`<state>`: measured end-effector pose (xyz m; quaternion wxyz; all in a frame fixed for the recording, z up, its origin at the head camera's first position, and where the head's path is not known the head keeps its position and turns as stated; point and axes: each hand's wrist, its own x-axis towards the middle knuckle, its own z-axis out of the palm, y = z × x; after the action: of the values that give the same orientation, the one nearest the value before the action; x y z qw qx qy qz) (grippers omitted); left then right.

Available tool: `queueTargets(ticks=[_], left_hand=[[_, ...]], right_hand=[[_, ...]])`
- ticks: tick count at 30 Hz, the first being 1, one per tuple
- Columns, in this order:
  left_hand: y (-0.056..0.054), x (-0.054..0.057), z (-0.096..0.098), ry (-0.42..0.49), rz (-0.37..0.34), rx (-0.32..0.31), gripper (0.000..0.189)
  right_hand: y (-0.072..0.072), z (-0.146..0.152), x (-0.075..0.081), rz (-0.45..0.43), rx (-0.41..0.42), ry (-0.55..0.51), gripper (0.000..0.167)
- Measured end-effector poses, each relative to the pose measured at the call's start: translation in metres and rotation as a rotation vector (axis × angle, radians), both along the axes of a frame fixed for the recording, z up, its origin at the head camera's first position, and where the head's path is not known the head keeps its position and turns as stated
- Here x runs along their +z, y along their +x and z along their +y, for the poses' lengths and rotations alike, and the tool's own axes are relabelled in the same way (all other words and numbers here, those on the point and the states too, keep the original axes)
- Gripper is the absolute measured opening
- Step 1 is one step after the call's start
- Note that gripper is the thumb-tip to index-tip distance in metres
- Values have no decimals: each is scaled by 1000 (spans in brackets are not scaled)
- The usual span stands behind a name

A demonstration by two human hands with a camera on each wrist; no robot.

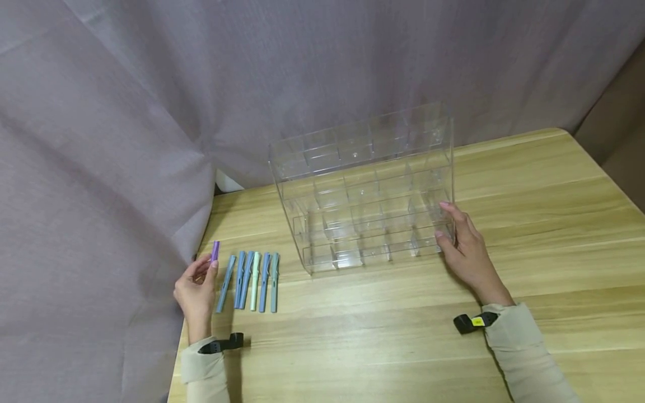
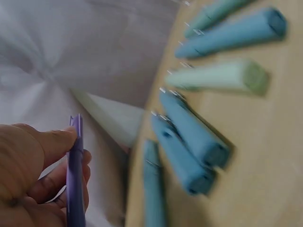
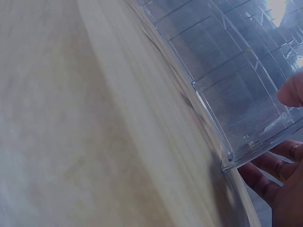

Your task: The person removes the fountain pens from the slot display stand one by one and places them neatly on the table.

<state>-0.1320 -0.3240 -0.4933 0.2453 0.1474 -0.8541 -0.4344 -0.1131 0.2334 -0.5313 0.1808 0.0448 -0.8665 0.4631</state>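
Note:
A purple pen (image 2: pixel 75 175) is pinched between the thumb and fingers of my left hand (image 1: pixel 196 288), raised at the left edge of the table. Just right of that hand lies a row of capped pens: several blue and teal ones (image 1: pixel 264 282) and a pale green one (image 1: pixel 255 281). My right hand (image 1: pixel 468 254) grips the right side wall of a clear plastic organizer (image 1: pixel 363 257), thumb on the inner side and fingers outside, as the right wrist view shows. Tiered rows of small compartments fill the organizer, which stands at the back of the table.
The wood-grain table (image 1: pixel 353 336) meets a grey curtain (image 1: pixel 322 67) at the back, and the curtain also hangs along the left edge. Black cameras are strapped at both wrists, the left one (image 1: pixel 221 344) close to the pen row.

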Motion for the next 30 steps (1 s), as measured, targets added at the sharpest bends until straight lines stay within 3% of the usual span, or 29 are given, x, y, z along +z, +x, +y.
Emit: queueTargets(ticks=[6, 10, 30], left_hand=[[-2, -23, -7, -85, -110, 10, 24], [-2, -31, -7, -85, -158, -11, 24], [-2, -32, -2, -134, -206, -22, 32]], right_hand=[[1, 0, 0, -5, 0, -5, 69], [0, 0, -1, 6, 4, -6, 69], [-2, 1, 1, -14, 4, 9, 70]])
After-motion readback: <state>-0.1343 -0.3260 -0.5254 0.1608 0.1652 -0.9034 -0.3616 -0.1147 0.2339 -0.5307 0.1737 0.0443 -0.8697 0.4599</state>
